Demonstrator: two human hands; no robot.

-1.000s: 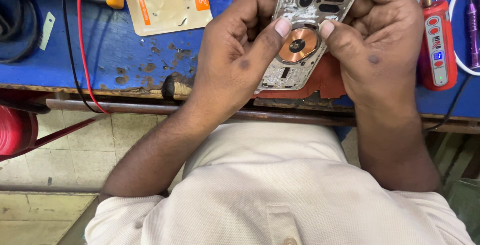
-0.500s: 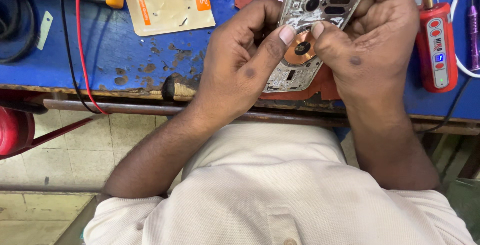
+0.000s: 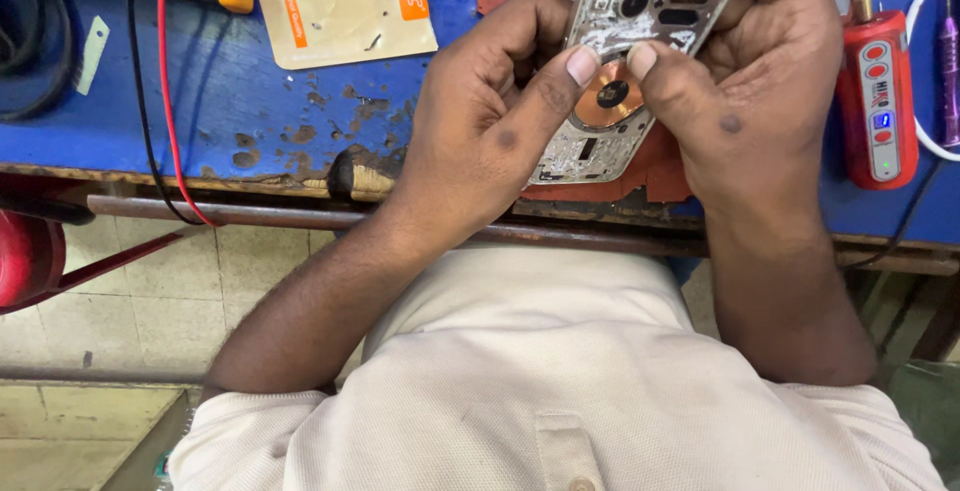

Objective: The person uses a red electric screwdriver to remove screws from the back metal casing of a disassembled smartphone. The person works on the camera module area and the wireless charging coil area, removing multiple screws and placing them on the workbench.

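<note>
Over blue bench (image 3: 250, 121), thumbs (image 3: 580, 66) back beside coil (image 3: 608, 96).

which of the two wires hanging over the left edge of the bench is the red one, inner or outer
The red wire is the inner one, on the side nearer the hands; the black wire runs beside it on the outer side, towards the left end of the blue bench.

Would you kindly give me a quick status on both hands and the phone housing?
Left hand and right hand both gripping the phone housing. Both thumbs beside the copper coil. Held above the blue bench. Nothing in the way.
</note>
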